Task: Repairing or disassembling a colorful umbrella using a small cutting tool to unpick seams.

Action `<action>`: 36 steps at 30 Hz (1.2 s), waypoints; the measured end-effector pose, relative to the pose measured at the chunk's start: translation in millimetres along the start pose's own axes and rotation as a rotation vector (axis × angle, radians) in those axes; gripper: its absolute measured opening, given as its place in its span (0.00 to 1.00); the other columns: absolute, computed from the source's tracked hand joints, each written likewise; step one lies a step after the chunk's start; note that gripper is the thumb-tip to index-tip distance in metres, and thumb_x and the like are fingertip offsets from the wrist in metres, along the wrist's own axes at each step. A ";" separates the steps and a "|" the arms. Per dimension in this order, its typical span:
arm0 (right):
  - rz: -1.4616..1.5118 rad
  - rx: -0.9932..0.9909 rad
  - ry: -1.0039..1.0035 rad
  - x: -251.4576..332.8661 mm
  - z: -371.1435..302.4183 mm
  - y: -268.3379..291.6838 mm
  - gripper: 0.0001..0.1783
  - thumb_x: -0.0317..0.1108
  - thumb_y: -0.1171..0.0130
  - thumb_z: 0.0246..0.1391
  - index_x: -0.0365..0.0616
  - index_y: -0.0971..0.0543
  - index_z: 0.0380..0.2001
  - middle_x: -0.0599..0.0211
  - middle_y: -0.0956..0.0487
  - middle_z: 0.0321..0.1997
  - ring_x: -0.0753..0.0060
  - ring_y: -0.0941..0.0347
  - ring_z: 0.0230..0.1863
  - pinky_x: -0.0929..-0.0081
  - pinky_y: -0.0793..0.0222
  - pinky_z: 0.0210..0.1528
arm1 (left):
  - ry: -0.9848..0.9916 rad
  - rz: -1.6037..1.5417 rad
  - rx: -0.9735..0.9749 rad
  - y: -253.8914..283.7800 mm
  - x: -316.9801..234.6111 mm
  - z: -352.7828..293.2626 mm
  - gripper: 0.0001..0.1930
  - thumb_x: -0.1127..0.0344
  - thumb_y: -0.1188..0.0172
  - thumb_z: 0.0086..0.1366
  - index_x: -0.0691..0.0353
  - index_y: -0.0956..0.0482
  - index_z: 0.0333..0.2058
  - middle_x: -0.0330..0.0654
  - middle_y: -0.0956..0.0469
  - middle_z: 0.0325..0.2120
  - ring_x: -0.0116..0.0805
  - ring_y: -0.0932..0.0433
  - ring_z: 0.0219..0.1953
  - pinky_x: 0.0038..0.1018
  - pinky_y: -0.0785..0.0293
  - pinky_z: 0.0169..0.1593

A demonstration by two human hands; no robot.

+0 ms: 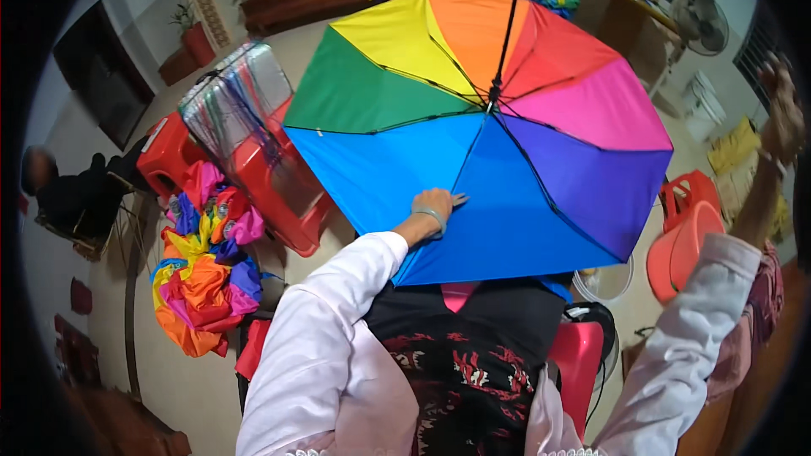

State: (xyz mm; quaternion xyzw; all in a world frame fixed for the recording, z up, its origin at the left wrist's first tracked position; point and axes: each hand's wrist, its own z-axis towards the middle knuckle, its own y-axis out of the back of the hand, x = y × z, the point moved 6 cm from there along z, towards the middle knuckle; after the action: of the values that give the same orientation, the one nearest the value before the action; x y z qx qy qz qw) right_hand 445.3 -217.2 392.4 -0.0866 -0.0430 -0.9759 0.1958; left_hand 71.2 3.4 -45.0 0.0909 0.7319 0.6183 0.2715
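- The left hand (435, 205) lies with curled fingers on the inside of the open umbrella (515, 181), against its blue cloth; whether it grips cloth or a rib, I cannot tell.
- A small greyish piece (459, 199) shows at its fingertips, too small to identify.
- The umbrella spreads beyond and to the right of that hand: smooth, taut, many-sided, in wedges of blue, green, yellow, orange, red, pink and purple.
- Thin, jointed black ribs (427, 82) fan out from a hub (492, 100) above and right of the left hand; the slim shaft (508, 38) rises from there and is cut off by the upper edge.
- The right hand (781, 110) is raised, well apart from the umbrella, dim and blurred; whether its fingers are open or closed, I cannot tell.
- Left of the left hand, a soft, crumpled heap (203, 295) of multicoloured cloth partly hides its own folds.
- Above the heap, a bundle (236, 93) in shiny clear wrap lies on hard red stools (291, 203), its contents hard to make out.
- Below the right hand, a smooth coral tub (683, 249) is partly covered by the sleeve (697, 329).
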 end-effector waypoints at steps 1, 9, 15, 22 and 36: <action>0.046 -0.010 -0.115 3.4 -6.9 -17.7 0.15 0.36 0.53 0.56 0.37 0.29 0.42 0.63 0.24 0.38 0.76 0.27 0.36 0.82 0.31 0.41 | -0.017 0.009 -0.028 -2.0 -0.9 -0.4 0.10 0.62 0.46 0.51 0.62 0.23 0.25 0.52 0.24 0.27 0.50 0.24 0.30 0.40 0.27 0.33; 0.399 0.340 -0.587 21.6 -169.3 -203.8 0.10 0.36 0.55 0.56 0.40 0.31 0.32 0.62 0.25 0.21 0.76 0.29 0.17 0.79 0.33 0.16 | 0.037 -0.069 -0.032 -12.1 5.8 -13.2 0.11 0.61 0.43 0.48 0.63 0.23 0.24 0.54 0.24 0.26 0.51 0.24 0.30 0.40 0.27 0.33; 0.391 0.851 -1.119 25.9 -403.4 -286.1 0.08 0.29 0.55 0.48 0.36 0.30 0.21 0.57 0.26 0.16 0.69 0.29 0.13 0.72 0.32 0.16 | 0.227 -0.473 0.062 -34.8 28.8 -1.5 0.10 0.64 0.44 0.50 0.67 0.24 0.21 0.51 0.24 0.19 0.43 0.24 0.21 0.34 0.27 0.26; 0.093 1.018 -0.798 60.8 -467.4 -301.2 0.05 0.28 0.50 0.44 0.39 0.27 0.21 0.60 0.27 0.17 0.65 0.27 0.20 0.69 0.31 0.21 | 0.422 -1.053 0.152 -40.7 37.5 -3.7 0.11 0.71 0.49 0.53 0.70 0.29 0.15 0.46 0.28 0.11 0.31 0.29 0.10 0.25 0.38 0.11; -0.094 1.345 -0.680 92.0 -465.3 -294.4 0.08 0.27 0.49 0.43 0.40 0.24 0.29 0.50 0.25 0.36 0.51 0.29 0.40 0.60 0.31 0.38 | 0.459 -1.044 0.174 -35.9 25.7 -7.4 0.08 0.70 0.49 0.55 0.68 0.29 0.20 0.46 0.27 0.13 0.26 0.35 0.08 0.23 0.42 0.11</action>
State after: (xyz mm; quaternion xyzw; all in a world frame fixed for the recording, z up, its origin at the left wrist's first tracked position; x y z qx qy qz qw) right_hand 176.2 -35.7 -61.8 -0.2430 -0.6913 -0.6658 0.1408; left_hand 53.2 1.3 -85.9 -0.3969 0.7681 0.3436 0.3666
